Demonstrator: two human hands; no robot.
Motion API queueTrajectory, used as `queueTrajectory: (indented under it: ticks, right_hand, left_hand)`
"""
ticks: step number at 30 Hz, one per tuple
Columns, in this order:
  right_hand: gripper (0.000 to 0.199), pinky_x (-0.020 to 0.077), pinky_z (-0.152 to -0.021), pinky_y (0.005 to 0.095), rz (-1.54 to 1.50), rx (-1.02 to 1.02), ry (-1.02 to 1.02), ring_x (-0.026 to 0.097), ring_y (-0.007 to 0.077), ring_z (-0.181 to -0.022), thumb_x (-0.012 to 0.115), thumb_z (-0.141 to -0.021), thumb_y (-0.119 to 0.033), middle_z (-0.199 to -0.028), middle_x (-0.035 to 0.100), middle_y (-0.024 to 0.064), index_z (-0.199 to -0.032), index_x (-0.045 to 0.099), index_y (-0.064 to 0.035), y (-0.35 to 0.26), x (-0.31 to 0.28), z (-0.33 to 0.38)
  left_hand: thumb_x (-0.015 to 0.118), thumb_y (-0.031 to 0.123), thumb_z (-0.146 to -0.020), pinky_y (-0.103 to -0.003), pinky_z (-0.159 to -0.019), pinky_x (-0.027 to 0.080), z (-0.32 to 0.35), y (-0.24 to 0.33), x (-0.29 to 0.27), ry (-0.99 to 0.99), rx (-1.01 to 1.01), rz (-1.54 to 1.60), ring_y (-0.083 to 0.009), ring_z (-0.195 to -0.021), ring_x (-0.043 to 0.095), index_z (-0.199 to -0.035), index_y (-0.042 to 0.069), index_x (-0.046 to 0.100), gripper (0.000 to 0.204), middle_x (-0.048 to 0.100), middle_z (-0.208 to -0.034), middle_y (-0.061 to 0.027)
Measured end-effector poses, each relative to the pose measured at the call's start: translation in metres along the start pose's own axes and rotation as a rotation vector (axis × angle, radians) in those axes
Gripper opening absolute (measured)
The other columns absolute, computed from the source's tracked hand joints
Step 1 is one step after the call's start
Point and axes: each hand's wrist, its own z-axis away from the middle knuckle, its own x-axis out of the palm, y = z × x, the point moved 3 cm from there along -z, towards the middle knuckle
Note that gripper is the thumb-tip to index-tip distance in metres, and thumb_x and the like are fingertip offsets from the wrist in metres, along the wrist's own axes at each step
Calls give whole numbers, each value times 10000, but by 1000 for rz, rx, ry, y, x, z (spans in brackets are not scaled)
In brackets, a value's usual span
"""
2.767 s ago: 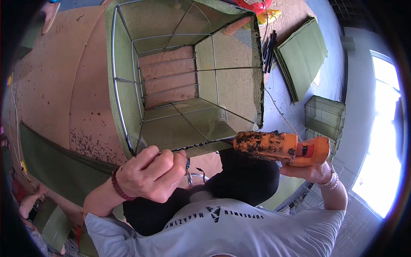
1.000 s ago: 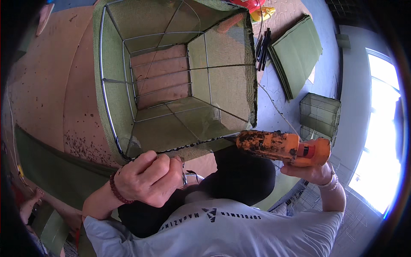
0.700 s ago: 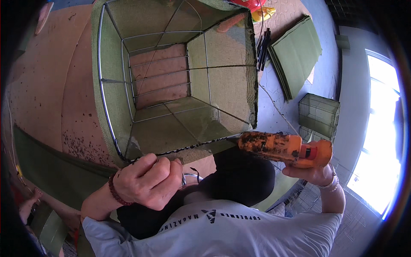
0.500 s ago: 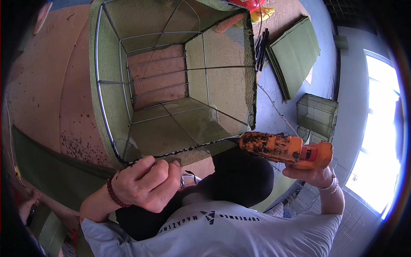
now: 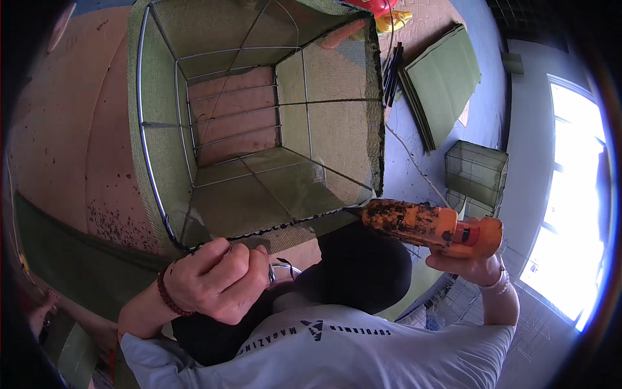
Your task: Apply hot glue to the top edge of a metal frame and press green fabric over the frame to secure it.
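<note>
My left hand (image 5: 217, 285) is fisted tight on the near bottom rim of the box-shaped wire frame w/ green mesh sides (image 5: 259, 123), which sits straight ahead, open end facing me. Right hand (image 5: 470, 259) is wrapped round a grimy orange handheld tool (image 5: 431, 225), nose touching the frame's lower right corner. Folded green mesh panels (image 5: 440, 81) lie well apart, far right.

Wire-frame cage (image 5: 259, 129) in matt green mesh, grimy orange plastic tool (image 5: 431, 227)
</note>
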Motion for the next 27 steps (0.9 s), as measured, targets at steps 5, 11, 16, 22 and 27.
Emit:
queueTrajectory:
  ticks: [5, 11, 16, 22, 27]
  right_hand:
    - [331, 525, -647, 272, -83, 57, -23, 641, 112, -704, 848, -701, -120, -804, 683, 19, -974, 684, -31, 0, 4, -1]
    - [312, 519, -643, 266, -121, 91, -11, 643, 117, -715, 838, -671, -56, -816, 681, 21, -938, 683, -18, -8, 3, -3]
    - [302, 520, -636, 265, -101, 57, 13, 643, 121, -707, 833, -665, -59, -815, 680, 30, -927, 687, -19, -3, 2, -2]
    - [371, 538, -659, 286, -111, 67, -50, 652, 135, -706, 857, -738, -221, -825, 679, 37, -1009, 687, -32, 6, 9, -4]
    - [375, 535, -651, 282, -160, 63, -2, 647, 128, -700, 859, -737, -221, -807, 676, 34, -1007, 687, -27, 1, 9, -7]
  left_hand:
    - [641, 87, -766, -284, -599, 473, 1, 0, 0, 15, 1, -15, -164, -748, 540, -760, -15, 655, 103, 557, -783, -40]
    - [643, 79, -764, -284, -604, 473, 3, 1, 1, 18, -17, -4, -162, -754, 544, -764, -16, 658, 96, 561, -787, -41]
    - [638, 87, -764, -283, -603, 471, 2, 1, 1, 22, -23, 4, -162, -760, 545, -774, -22, 658, 111, 566, -792, -43]
    - [641, 104, -741, -288, -612, 475, 1, -2, -2, -22, -31, 29, -166, -762, 548, -779, -33, 652, 143, 572, -794, -49]
    - [638, 103, -738, -292, -616, 479, 2, -1, -1, -14, -65, 63, -167, -768, 550, -794, -37, 652, 152, 579, -802, -51]
